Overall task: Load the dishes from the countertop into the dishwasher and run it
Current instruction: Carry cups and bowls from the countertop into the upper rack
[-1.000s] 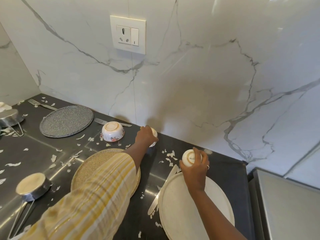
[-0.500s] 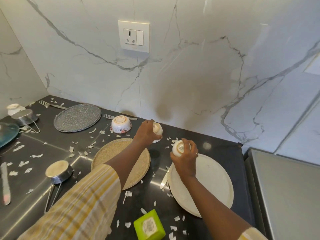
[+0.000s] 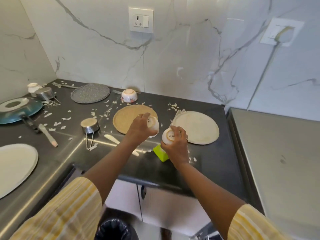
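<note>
My left hand [image 3: 139,126] grips a small white bowl [image 3: 153,124] upside down above the dark countertop [image 3: 207,153]. My right hand [image 3: 178,146] grips a second small white bowl [image 3: 168,135], base up with printed lettering. Both bowls are held in the air close together, over the counter's front part. On the counter lie a tan round plate [image 3: 127,116], a cream plate [image 3: 197,127], a grey speckled plate [image 3: 90,93], an upturned floral bowl [image 3: 129,95] and another cream plate [image 3: 13,163] at the left.
A teal pan [image 3: 15,110], two steel measuring cups [image 3: 90,126] [image 3: 45,94], knives [image 3: 47,135] and forks [image 3: 60,84] lie among white scraps. A green sponge block [image 3: 161,154] sits by my right wrist. A steel appliance top [image 3: 277,161] is at right; a black-lined bin [image 3: 114,229] stands below.
Both hands have lifted the two small bowls off the back of the counter and pulled them toward me. The view has backed away and tilted down, showing more counter.
</note>
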The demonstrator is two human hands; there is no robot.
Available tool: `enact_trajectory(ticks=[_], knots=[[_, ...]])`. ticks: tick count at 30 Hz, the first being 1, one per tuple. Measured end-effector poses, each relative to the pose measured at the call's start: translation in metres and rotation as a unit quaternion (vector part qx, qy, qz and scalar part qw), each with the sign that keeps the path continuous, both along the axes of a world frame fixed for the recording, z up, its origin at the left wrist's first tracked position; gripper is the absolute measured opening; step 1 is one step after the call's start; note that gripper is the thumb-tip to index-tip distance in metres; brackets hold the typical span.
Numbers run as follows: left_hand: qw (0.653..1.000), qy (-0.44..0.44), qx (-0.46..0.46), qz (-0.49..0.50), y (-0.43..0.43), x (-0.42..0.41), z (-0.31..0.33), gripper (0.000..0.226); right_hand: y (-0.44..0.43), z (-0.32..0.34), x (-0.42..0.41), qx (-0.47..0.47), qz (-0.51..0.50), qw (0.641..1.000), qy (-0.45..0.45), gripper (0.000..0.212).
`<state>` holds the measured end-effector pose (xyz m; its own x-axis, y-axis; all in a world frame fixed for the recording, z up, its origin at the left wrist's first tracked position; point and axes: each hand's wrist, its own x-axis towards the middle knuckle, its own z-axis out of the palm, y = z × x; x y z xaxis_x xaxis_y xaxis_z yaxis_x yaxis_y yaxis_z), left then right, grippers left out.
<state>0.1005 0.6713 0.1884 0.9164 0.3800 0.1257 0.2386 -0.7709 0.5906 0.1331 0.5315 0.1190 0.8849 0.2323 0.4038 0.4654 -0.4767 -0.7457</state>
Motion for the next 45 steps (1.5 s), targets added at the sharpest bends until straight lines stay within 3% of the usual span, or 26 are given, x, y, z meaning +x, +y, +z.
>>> enact_trajectory(ticks=[10, 20, 27, 34, 41, 45], knots=[[0.999, 0.005, -0.024, -0.035, -0.080, -0.135, -0.038, 0.078, -0.080, -0.041, -0.135, -0.008, -0.020, 1.000, -0.019, 0.067], [0.984, 0.060, -0.052, -0.158, -0.178, -0.169, -0.105, 0.080, -0.201, -0.111, -0.204, -0.031, -0.114, 0.993, 0.021, 0.070], [0.952, 0.105, -0.079, -0.275, -0.281, -0.159, -0.158, 0.081, -0.316, -0.156, -0.224, -0.055, -0.220, 0.973, 0.032, 0.074], [0.895, 0.175, -0.093, -0.401, -0.398, -0.124, -0.208, 0.084, -0.429, -0.185, -0.217, -0.092, -0.288, 0.952, 0.041, 0.079], [0.877, 0.187, -0.091, -0.434, -0.491, -0.054, -0.251, 0.082, -0.501, -0.229, -0.176, -0.067, -0.348, 0.924, 0.146, 0.072], [0.871, 0.191, -0.056, -0.450, -0.525, -0.012, -0.282, 0.083, -0.517, -0.255, -0.151, -0.040, -0.326, 0.924, 0.197, 0.068]])
